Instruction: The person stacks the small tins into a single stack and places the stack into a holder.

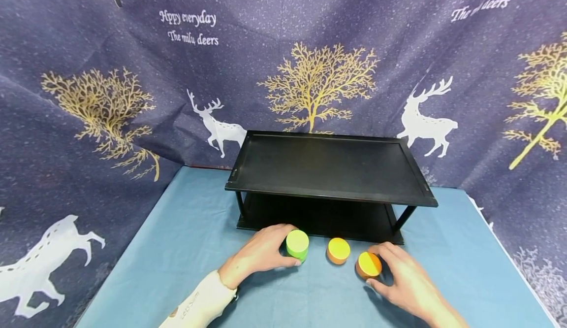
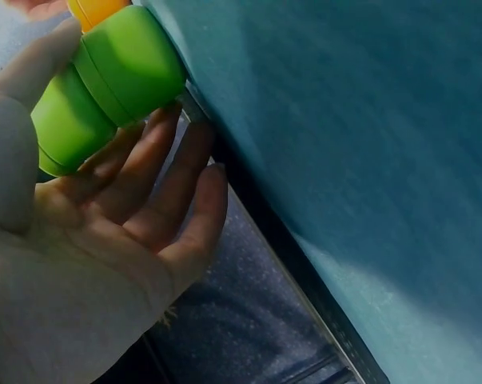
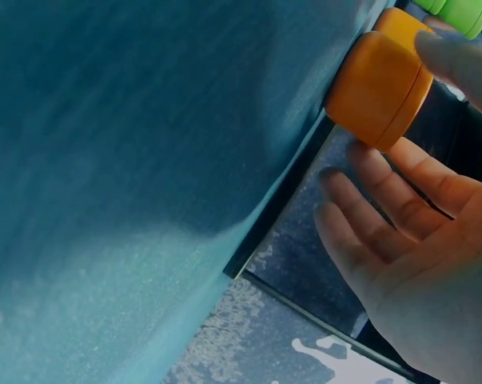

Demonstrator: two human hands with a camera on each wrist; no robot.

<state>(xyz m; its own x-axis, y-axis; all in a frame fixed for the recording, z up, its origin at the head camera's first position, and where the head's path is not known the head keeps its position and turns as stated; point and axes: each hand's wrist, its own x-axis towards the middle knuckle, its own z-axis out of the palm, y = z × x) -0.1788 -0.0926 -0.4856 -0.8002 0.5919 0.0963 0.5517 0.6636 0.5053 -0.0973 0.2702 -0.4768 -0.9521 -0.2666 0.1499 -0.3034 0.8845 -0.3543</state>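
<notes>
Green round container sits at nine o'clock from the middle orange container; whether it touches the blue cloth is hard to tell. The left hand pinches its sides, thumb in front, fingers behind, the outer ones slightly spread. At four o'clock, the right hand grips the right-hand orange container between thumb and fingers, its outer fingers apart. A black two-tier shelf stands at twelve o'clock.

All three containers look like smooth, hard plastic: probably light, stiff and hardly fragile, though the curved walls may slip under loose fingertips. Opposite sides of the wall, clear of the seam, seem the surest hold.
</notes>
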